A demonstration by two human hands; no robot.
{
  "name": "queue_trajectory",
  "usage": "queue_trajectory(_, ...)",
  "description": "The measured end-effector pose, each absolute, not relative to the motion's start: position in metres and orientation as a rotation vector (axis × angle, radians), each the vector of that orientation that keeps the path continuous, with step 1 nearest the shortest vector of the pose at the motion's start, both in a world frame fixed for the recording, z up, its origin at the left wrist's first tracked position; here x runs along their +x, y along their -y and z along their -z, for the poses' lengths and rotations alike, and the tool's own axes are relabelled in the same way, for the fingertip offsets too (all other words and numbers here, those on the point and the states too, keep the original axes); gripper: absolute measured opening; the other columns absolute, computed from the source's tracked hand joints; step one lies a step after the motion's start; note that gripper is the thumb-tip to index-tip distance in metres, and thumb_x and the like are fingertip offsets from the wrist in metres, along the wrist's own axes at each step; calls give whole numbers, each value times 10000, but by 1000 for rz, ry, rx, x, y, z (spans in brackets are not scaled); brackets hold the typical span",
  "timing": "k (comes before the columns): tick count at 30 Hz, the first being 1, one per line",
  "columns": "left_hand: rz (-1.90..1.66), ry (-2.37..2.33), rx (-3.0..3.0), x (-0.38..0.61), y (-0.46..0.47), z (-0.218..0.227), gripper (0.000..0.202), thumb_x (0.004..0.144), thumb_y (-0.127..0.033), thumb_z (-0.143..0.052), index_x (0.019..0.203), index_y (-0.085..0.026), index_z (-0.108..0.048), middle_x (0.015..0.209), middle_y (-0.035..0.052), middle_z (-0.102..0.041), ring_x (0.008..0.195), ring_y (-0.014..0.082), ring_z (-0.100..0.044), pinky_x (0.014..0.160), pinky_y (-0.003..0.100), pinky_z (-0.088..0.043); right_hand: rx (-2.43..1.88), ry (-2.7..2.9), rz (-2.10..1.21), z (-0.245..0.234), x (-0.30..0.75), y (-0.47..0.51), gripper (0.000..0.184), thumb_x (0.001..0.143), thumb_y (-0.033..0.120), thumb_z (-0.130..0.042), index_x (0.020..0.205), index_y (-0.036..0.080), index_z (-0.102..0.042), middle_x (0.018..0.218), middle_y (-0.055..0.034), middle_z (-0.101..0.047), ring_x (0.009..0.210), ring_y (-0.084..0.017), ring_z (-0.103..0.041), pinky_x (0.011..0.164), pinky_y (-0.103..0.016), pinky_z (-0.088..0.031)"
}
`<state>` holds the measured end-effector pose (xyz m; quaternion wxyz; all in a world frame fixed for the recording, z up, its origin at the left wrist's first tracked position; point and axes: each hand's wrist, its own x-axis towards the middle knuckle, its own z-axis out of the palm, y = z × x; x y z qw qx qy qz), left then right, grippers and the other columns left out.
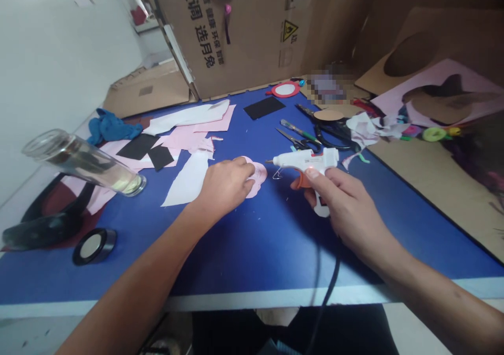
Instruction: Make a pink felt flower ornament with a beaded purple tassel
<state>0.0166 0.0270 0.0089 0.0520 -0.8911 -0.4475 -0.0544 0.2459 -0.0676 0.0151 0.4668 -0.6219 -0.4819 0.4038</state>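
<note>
My left hand (224, 184) is curled over a pink cutout (258, 176) on the blue table top (236, 250), holding it down, and hides part of it. My right hand (346, 202) grips a white hot glue gun (305, 162) with an orange trigger, its nozzle pointing left towards the cutout and a little apart from it. A black cord (328, 286) hangs from the gun past the table's front edge. A white paper piece (189, 179) lies just left of my left hand.
Scissors (295, 141) and black-handled shears (334, 134) lie beyond the glue gun. To the left stand a tilted glass bottle (82, 162), a black tape roll (94, 246) and a blue cloth (112, 126). Pink and black sheets (137, 153) lie about. Cardboard (236, 29) walls the back.
</note>
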Motion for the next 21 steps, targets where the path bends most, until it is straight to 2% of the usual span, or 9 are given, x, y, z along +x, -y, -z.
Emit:
queue_trajectory(14,111,1316,-2626,22,-23,-5,250,1034,-233,-596,927,-217,-821,994,101,-768,757,270,-725,567,362,-456,-1526,1198,-986,-15,246,67,474,1000,666,-640,766,270,-752,670,-6,-579,588,-185,-514,522,-320,-369)
queue_trajectory(21,65,1300,-2621,22,-22,-8,208,1029,-275,-629,977,-215,-821,1028,94,-780,801,280,-737,549,360,-424,-1502,1203,-975,-14,246,67,462,1012,633,-646,752,262,-738,670,-2,-585,628,-187,-549,591,-328,-417)
